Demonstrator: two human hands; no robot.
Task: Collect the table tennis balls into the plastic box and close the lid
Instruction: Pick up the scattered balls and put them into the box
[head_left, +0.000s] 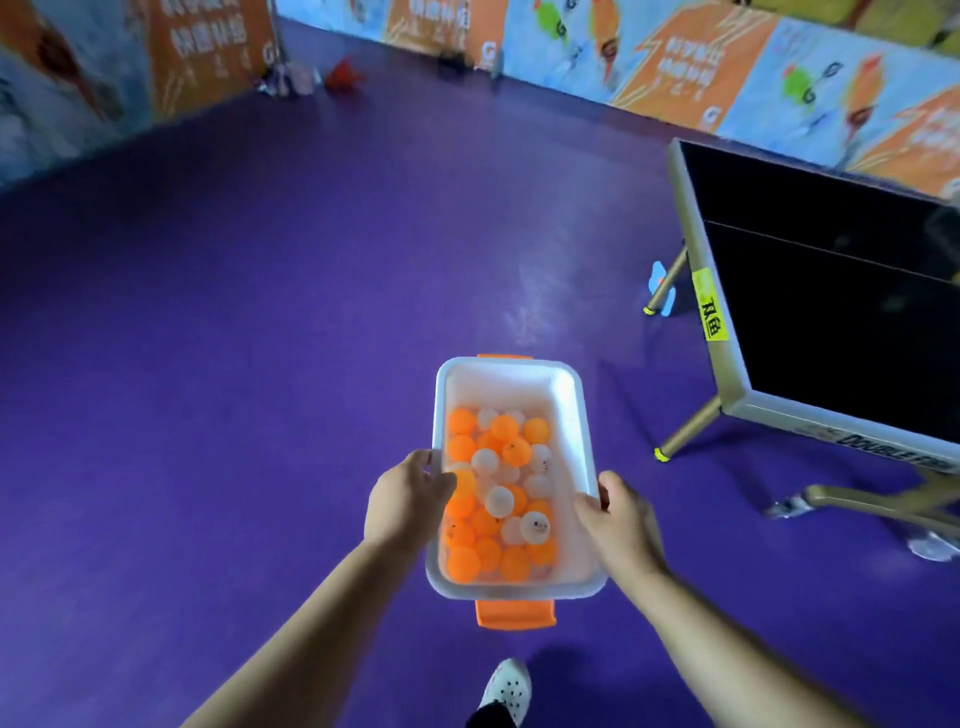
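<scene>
A white rectangular plastic box with no lid on it is held above the purple floor, carried between two bare hands. The left hand grips the box's left long rim, its fingers curled close together against the edge and the thumb reaching over towards the inside. The right hand grips the opposite long rim, its thumb hooked over the edge and the other fingers wrapped down the outer wall.

Inside the box lies a heap of orange and white table tennis balls, piled mostly towards its near end; the far end shows bare white bottom. An orange plastic latch hangs from the near short side of the box, and a second orange latch peeps over the far short side.

To the right of the box stands a black-topped table tennis table on gold legs. Below the box, a white perforated shoe rests on the floor.
</scene>
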